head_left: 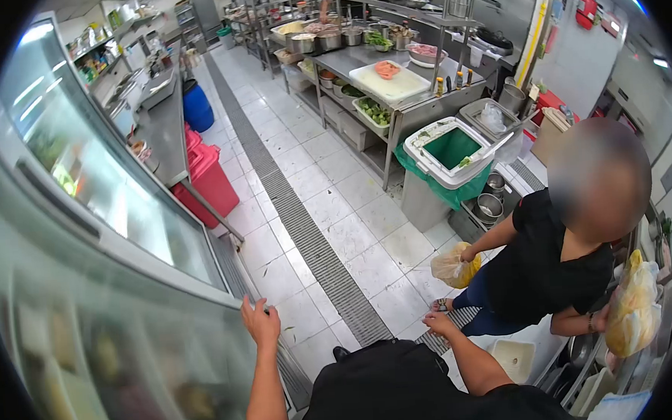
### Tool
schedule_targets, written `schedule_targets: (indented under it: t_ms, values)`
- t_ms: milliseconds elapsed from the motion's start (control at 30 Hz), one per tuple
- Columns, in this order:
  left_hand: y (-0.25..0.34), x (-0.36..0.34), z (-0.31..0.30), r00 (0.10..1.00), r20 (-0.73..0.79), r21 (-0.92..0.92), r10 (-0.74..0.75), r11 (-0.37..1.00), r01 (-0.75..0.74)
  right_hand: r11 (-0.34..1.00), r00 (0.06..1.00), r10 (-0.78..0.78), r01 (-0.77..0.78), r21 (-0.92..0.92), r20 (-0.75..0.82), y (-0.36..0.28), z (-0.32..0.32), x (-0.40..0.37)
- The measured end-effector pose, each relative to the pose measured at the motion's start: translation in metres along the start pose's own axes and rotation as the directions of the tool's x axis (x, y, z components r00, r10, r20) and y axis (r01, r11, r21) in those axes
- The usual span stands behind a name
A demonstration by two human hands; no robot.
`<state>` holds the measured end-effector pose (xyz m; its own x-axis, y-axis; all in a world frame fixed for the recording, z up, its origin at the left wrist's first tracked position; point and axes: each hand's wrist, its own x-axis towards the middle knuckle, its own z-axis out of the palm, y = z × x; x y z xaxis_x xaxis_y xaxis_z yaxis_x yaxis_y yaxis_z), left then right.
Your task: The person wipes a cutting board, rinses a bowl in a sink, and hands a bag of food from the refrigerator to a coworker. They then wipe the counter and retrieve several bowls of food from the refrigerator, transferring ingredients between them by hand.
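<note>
My left hand [261, 322] is raised with its fingers apart, right at the edge of a glass fridge door [122, 362] on my left. Blurred shapes of stored food show through the glass. Low in front of my body is my right hand [440, 325], its fingers loosely spread and nothing in them. A co-worker [538, 251] stands to my right. One of that person's hands carries a plastic bag of yellow food [455, 266], and the other holds a larger bag of yellowish food [634, 311].
A grated drain [299, 235] runs along the tiled floor. Ahead right are a lidded bin with a green liner [420, 197] and a steel counter with a white cutting board [413, 88]. Red bins [215, 186] and a blue barrel [197, 107] stand left. A white tub [510, 359] sits near the co-worker.
</note>
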<state>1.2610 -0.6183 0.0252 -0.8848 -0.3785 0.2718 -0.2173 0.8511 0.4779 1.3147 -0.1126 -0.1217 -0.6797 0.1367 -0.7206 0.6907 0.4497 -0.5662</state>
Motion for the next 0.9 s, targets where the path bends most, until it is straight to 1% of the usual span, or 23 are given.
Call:
schedule_targets:
  t_ms: [33, 100, 167, 233, 300, 367, 400, 433, 467, 500, 567, 600, 633, 667, 700, 733, 767, 800, 833, 867, 900]
  values:
    - [-0.021, 0.009, 0.012, 1.000, 0.014, -0.003, 0.014, 1.000, -0.014, 0.997, 0.999, 0.039, -0.039, 0.072, 0.008, -0.003, 0.002, -0.001]
    - [-0.072, 0.030, 0.032, 0.985, 0.130, 0.154, -0.112, 0.984, 0.091, 0.989, 0.997, 0.072, -0.069, 0.127, -0.021, -0.004, 0.012, 0.008]
    - [-0.125, 0.040, 0.049, 0.977, 0.155, 0.264, -0.144, 0.960, 0.099, 0.979, 0.993, 0.118, -0.120, 0.162, 0.022, -0.016, 0.016, 0.007]
    - [-0.146, 0.045, 0.040, 0.906, 0.230, 0.452, -0.354, 0.864, 0.223, 0.969, 0.989, 0.147, -0.146, 0.199, 0.011, -0.018, 0.023, 0.020]
    - [-0.160, 0.051, 0.025, 0.817, 0.303, 0.588, -0.491, 0.771, 0.245, 0.958, 0.985, 0.171, -0.169, 0.232, 0.009, -0.024, 0.029, 0.042]
    - [-0.242, 0.042, 0.043, 0.791, 0.294, 0.703, -0.536, 0.682, 0.201, 0.957, 0.984, 0.176, -0.175, 0.231, 0.016, -0.029, 0.033, 0.064]
    - [-0.230, 0.046, 0.035, 0.789, 0.273, 0.723, -0.550, 0.659, 0.209, 0.949, 0.981, 0.193, -0.191, 0.251, 0.017, -0.034, 0.033, 0.075]
    - [-0.216, 0.044, 0.024, 0.789, 0.251, 0.741, -0.561, 0.635, 0.217, 0.952, 0.973, 0.231, -0.229, 0.203, 0.017, -0.046, 0.030, 0.090]
    - [-0.201, 0.050, 0.020, 0.755, 0.264, 0.770, -0.600, 0.602, 0.210, 0.951, 0.963, 0.268, -0.268, 0.156, 0.019, -0.059, 0.028, 0.104]
    - [-0.194, 0.058, 0.018, 0.719, 0.273, 0.796, -0.639, 0.570, 0.204, 0.944, 0.960, 0.280, -0.278, 0.176, 0.018, -0.072, 0.027, 0.116]
    - [-0.186, 0.094, 0.017, 0.576, 0.430, 0.768, -0.695, 0.617, 0.173, 0.973, 0.985, 0.169, -0.163, 0.166, -0.022, -0.108, 0.012, 0.155]
    - [-0.225, 0.099, 0.024, 0.639, 0.582, 0.599, -0.503, 0.797, 0.082, 0.987, 0.989, 0.144, -0.145, 0.076, 0.017, -0.124, 0.000, 0.189]
    - [-0.264, 0.105, 0.032, 0.662, 0.703, 0.374, -0.261, 0.927, -0.033, 0.991, 0.989, 0.130, -0.130, -0.013, 0.068, -0.138, -0.010, 0.215]
    - [-0.291, 0.114, 0.038, 0.638, 0.769, 0.143, -0.017, 0.979, -0.146, 0.997, 0.997, 0.080, -0.079, -0.011, 0.023, -0.163, -0.024, 0.223]
    - [-0.284, 0.125, 0.043, 0.627, 0.779, 0.140, -0.011, 0.978, -0.156, 1.000, 0.999, 0.025, -0.025, -0.013, -0.030, -0.196, -0.043, 0.229]
    - [-0.268, 0.134, 0.051, 0.679, 0.721, -0.043, 0.139, 0.987, -0.156, 0.999, 0.993, -0.016, 0.021, 0.037, -0.120, -0.222, -0.054, 0.238]
    - [-0.251, 0.152, 0.067, 0.724, 0.633, -0.227, 0.275, 0.960, -0.166, 0.994, 0.975, -0.052, 0.070, 0.081, -0.214, -0.243, -0.066, 0.249]
    - [-0.233, 0.185, 0.099, 0.481, 0.821, 0.397, -0.308, 0.913, -0.092, 0.994, 0.974, -0.038, 0.059, 0.087, -0.225, -0.262, -0.080, 0.262]
    - [-0.228, 0.199, 0.123, 0.462, 0.851, 0.381, -0.251, 0.900, -0.214, 0.990, 0.964, -0.067, 0.097, 0.103, -0.258, -0.280, -0.091, 0.274]
    - [-0.223, 0.216, 0.139, 0.453, 0.858, 0.373, -0.241, 0.899, -0.229, 0.984, 0.952, -0.095, 0.134, 0.118, -0.292, -0.294, -0.099, 0.283]
    - [-0.215, 0.237, 0.160, 0.444, 0.890, 0.188, -0.104, 0.971, -0.148, 0.984, 0.947, -0.081, 0.125, 0.127, -0.310, -0.306, -0.108, 0.291]
